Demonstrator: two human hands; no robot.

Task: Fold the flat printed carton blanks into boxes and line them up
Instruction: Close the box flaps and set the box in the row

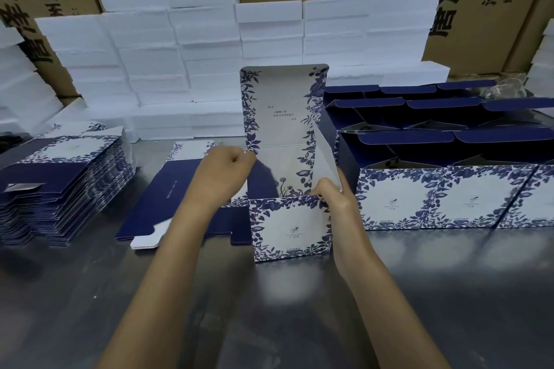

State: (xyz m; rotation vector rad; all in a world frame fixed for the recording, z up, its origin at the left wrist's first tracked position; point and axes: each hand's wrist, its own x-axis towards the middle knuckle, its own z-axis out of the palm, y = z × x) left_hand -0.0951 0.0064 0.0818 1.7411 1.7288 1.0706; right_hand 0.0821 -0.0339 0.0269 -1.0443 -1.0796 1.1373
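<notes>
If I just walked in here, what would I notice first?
Probably the half-folded blue-flowered box in the middle, its tall lid standing up, with the left hand and right hand gripping its sides. On the right sit rows of finished boxes; on the left a stack of flat blanks; behind, a wall of white foam blocks.

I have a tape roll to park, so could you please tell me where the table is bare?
The near table in front of the half-folded box is bare, around the forearms. Crowded: blank stack left, loose blank beside it, finished boxes right, foam blocks behind.
</notes>
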